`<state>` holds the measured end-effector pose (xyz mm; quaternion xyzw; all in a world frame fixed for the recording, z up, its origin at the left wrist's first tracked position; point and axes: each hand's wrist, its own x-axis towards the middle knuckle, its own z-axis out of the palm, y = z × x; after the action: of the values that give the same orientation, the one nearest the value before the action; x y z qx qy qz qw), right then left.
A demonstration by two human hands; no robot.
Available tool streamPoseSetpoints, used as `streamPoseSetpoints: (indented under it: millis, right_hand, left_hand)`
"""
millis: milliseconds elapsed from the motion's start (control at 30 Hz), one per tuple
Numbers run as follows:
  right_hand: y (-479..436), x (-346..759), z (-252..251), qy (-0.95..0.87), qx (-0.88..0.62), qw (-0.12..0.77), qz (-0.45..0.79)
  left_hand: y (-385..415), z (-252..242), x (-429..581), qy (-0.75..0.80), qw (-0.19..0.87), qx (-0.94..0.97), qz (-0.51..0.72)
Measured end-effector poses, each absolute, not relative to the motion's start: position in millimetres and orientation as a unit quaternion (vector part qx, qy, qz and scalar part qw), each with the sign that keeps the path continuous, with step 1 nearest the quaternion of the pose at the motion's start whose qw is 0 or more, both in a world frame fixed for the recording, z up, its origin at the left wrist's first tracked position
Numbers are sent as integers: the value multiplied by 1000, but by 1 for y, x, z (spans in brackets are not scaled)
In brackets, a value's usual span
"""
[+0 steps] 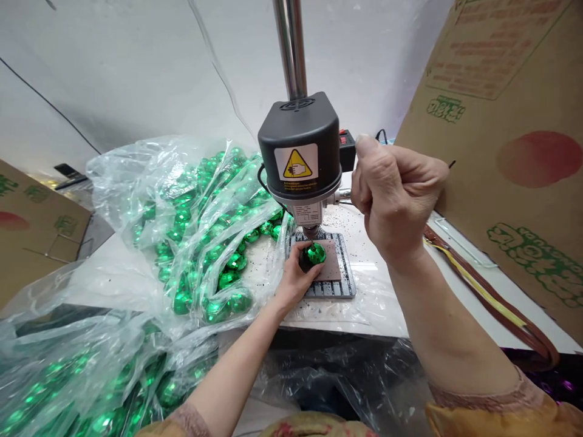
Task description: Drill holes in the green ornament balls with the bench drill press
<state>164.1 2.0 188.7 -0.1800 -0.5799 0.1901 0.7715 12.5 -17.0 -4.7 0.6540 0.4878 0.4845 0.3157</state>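
Note:
My left hand [291, 280] pinches a shiny green faceted ball [316, 253] between thumb and fingers. It holds the ball on a brownish flat pad [334, 271], directly under the chuck [310, 231] of a small black drill press [298, 149]. The drill bit is too small to make out clearly. My right hand [387, 194] is raised in a closed fist to the right of the motor head, wrapped round the drill press lever; most of the lever is hidden by the fingers. The slotted metal base [348, 276] stands on the white table [378, 303].
Clear plastic bags [136, 167] of similar green balls [228, 279] lie to the left and front-left. A large cardboard box [510, 200] stands at right, another box [40, 230] at far left. Brown and yellow straps [492, 300] run along the right edge. Dark specks litter the tabletop.

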Motion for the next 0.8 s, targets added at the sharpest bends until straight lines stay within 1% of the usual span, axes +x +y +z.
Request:
streamPoseSetpoints:
  millis: [200,400,500,800]
  right_hand:
    - [-6,163,184,-560,-187,783,195]
    - [-9,162,163,-563,-190,793,134]
    - [-9,162,157,-560,-199,794,123]
    - [-7,164,149,-587,-142,791,101]
  left_hand:
    - [-18,-4,13,484,330,644,492]
    - [-19,-1,13,487,320,647,492]
    - [-19,-1,13,491,320,643,493]
    - [-17,-8,10,474,334,648,493]
